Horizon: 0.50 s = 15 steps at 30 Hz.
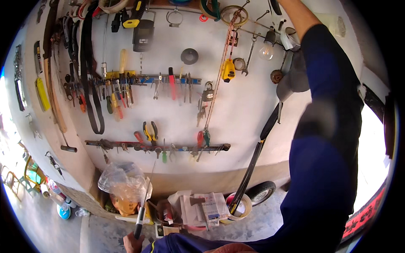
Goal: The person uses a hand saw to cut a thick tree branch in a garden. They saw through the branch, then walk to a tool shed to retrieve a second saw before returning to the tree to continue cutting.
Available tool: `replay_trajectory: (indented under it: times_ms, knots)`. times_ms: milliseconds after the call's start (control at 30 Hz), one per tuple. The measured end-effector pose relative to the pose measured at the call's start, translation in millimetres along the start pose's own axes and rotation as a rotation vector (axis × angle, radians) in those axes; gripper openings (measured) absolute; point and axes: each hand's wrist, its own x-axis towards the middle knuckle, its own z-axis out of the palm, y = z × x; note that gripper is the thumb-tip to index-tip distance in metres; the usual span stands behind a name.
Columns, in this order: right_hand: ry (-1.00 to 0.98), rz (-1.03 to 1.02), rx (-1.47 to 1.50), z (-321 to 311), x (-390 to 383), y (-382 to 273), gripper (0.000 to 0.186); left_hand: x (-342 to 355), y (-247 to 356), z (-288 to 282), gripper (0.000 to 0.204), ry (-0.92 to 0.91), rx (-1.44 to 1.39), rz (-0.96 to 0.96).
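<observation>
Low in the view, my left hand is closed around the black-and-white handle of a hand tool with a long thin blade. The blade points up past a clear plastic bag; its exact kind is unclear from this angle. My right arm, in a dark blue sleeve, reaches up along the right side. Its bare forearm leaves the view at the top edge, so the hand is hidden. Close to that forearm hang a dark cap and a light bulb.
Two wall-mounted tool strips, an upper strip and a lower strip, carry screwdrivers, pliers and other tools. A yellow tape measure hangs from a cord. Below stand newspapers with a hatchet, a white bucket and a wheel.
</observation>
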Motion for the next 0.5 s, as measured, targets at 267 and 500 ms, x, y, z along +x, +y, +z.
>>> replay_trajectory:
  times_ms: [267, 500]
  knots:
    - [-0.261, -0.036, 0.494, -168.9, -86.8, -15.0, 0.027, 17.1, 30.9, 21.5, 0.037, -0.047, -0.034, 0.060]
    - [-0.661, 1.247, 1.489, -189.1, -372.2, -87.5, 0.017, -11.3, 26.3, 5.9, 0.038, -0.034, 0.016, -0.031]
